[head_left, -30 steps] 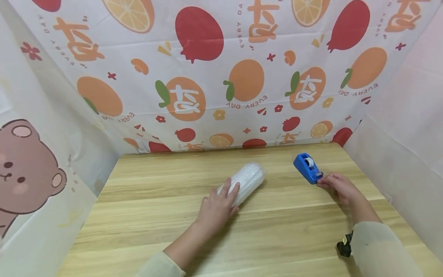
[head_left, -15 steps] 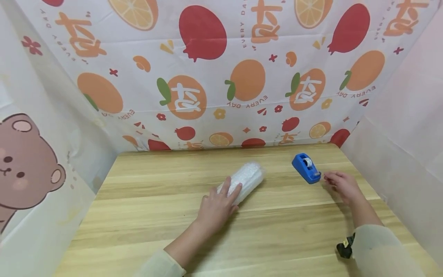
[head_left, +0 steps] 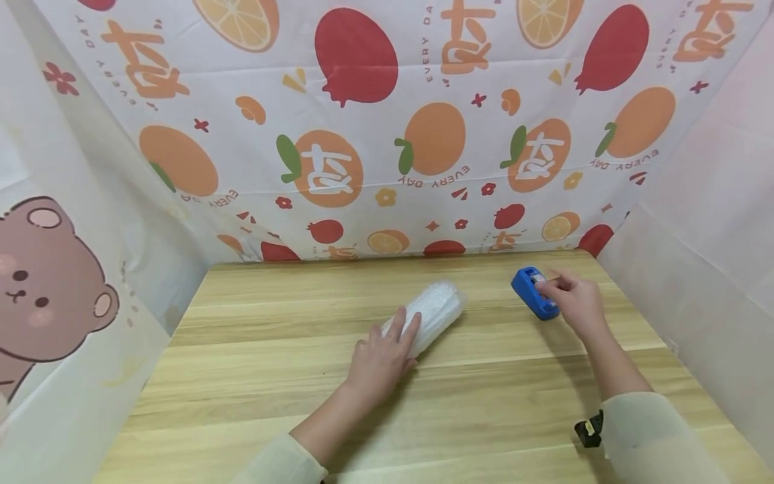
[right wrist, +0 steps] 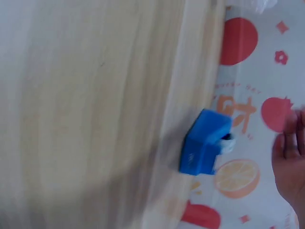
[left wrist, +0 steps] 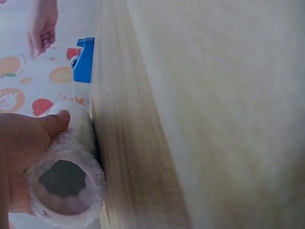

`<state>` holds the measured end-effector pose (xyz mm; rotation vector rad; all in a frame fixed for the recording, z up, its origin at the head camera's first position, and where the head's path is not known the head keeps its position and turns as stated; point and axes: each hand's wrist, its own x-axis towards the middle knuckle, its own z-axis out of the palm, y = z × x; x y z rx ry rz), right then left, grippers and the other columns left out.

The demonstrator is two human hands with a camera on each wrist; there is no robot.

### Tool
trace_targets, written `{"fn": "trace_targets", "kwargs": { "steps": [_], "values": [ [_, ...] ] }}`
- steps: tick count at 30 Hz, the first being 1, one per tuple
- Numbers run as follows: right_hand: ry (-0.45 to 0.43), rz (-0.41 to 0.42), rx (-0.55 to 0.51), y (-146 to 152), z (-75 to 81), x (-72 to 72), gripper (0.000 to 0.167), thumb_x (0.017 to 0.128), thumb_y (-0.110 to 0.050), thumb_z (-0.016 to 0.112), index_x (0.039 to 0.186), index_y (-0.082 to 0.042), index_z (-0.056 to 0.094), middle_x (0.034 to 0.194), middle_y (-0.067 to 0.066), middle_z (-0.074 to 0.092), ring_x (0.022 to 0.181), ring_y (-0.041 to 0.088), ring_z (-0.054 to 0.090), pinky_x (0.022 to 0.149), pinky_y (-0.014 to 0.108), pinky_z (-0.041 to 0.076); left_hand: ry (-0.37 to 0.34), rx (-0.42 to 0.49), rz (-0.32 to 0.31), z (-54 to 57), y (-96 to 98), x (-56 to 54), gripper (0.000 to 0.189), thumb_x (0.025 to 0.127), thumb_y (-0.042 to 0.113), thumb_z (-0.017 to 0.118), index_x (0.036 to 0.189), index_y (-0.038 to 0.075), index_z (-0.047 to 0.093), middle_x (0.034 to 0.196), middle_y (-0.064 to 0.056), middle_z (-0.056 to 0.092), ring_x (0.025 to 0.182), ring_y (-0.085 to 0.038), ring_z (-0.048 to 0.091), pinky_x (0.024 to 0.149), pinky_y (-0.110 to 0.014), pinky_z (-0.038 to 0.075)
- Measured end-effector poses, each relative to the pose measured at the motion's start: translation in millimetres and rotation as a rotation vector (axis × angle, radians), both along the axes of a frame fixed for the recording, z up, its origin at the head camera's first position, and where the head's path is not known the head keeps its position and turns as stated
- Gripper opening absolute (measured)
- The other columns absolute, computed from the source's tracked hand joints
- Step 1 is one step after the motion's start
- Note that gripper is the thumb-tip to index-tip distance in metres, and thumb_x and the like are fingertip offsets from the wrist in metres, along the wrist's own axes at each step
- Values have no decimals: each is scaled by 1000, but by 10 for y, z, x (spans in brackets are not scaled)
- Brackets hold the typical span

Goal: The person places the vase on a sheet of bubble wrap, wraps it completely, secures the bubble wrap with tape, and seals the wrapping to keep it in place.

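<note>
A bubble-wrapped cylinder [head_left: 434, 316] lies slantwise on the wooden table [head_left: 272, 336]. My left hand [head_left: 381, 359] holds it from above, fingers over its top and thumb on the near side. In the left wrist view, the cylinder's round end [left wrist: 64, 187] shows a pale pink rim around a dark middle. A blue tape dispenser [head_left: 535, 294] with a roll of clear tape stands toward the back right. Above it hovers my right hand [head_left: 577, 302], its fingertips overlapping the dispenser in the head view. Both wrist views show this hand raised off the dispenser, fingers loosely bent, no tape visible between them.
A fruit-print curtain [head_left: 375, 134] hangs along the table's back edge. Pale cloth walls close in both sides, the left one printed with a bear [head_left: 48, 282]. A small black device [head_left: 588, 430] sits at my right cuff.
My right hand has left the dispenser's cutter end, moved a little right, then risen and swung left over the dispenser. My left hand and the cylinder have stayed in place.
</note>
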<state>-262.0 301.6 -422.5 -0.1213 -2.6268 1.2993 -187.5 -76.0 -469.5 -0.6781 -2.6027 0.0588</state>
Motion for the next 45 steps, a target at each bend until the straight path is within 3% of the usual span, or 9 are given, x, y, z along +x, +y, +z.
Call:
{"fn": "trace_targets", "kwargs": {
  "steps": [4,11,14,18,23,25,30,37,45],
  "values": [
    [-6,82,-9,-159,50,16,68,88,-44,71,145,-14,50,85,-6,72,80,6,64,63,20,48,-25,-16,20,11,1,15,81,83,52,72,146,13,40,149,-10,47,87,-34,63,46,-36,49],
    [-45,216,-45,-476,-1,60,51,87,-43,74,126,-12,65,88,4,74,83,16,68,70,21,52,-46,15,9,6,0,20,66,83,49,74,136,23,46,148,-11,47,87,-37,64,46,-37,49],
    [-54,275,-65,-633,-21,80,50,88,-37,73,130,-12,61,87,5,74,83,17,69,74,26,55,-39,22,4,-3,5,18,63,81,49,75,133,26,47,147,-11,48,86,-37,64,45,-36,48],
    [-60,367,-126,-874,-54,107,52,91,-26,72,138,-14,54,88,9,75,85,32,69,74,41,57,-19,26,3,-12,13,14,63,79,50,77,129,26,48,146,-11,50,83,-36,64,44,-36,48],
    [-103,445,-249,-1232,-96,144,51,91,-26,71,138,-13,54,87,18,73,86,45,65,72,36,58,-17,25,12,-14,26,15,64,78,50,77,130,27,48,146,-12,50,83,-36,65,44,-36,48],
    [-130,454,-307,-1370,-125,155,51,91,-25,72,137,-13,55,84,17,72,83,42,65,72,32,58,-25,26,15,-16,33,17,64,79,51,77,131,27,47,146,-12,50,84,-36,65,45,-36,49],
    [-185,448,-409,-1627,-223,179,48,89,-23,73,133,-13,58,75,9,70,76,31,66,73,36,57,-24,27,13,-26,50,25,64,78,52,76,130,28,48,145,-12,51,86,-37,65,47,-37,50],
    [-213,365,-456,-1754,-332,188,43,87,-19,76,128,-11,62,68,6,69,66,28,59,60,28,50,15,27,6,-25,56,25,64,75,54,78,126,26,49,143,-13,53,83,-36,66,45,-36,50],
    [-194,324,-426,-1826,-362,196,46,85,-17,77,127,-6,63,65,7,67,59,19,60,57,28,50,27,37,10,-19,38,30,64,75,54,78,127,28,50,143,-13,54,83,-35,66,45,-35,49]
  ]
}}
